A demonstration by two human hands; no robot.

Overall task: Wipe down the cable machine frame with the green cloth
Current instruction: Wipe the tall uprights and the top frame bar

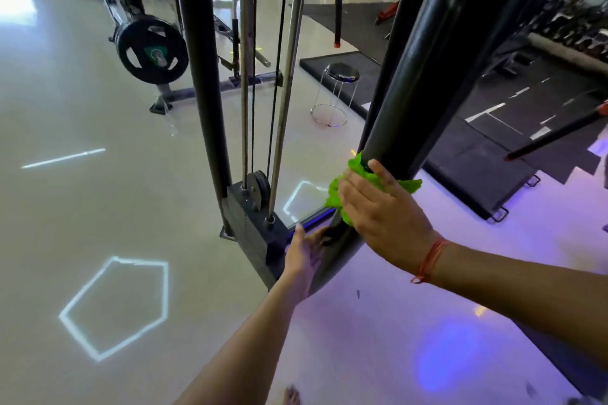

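Gym, weight plate [152,50], cable machine [260,154]

Glossy black metal frame [424,52], crumpled cloth [362,174]

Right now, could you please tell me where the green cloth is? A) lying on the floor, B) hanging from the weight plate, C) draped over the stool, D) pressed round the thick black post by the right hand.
D: the right hand wraps the cloth round the post, with green edges showing either side of the fingers.
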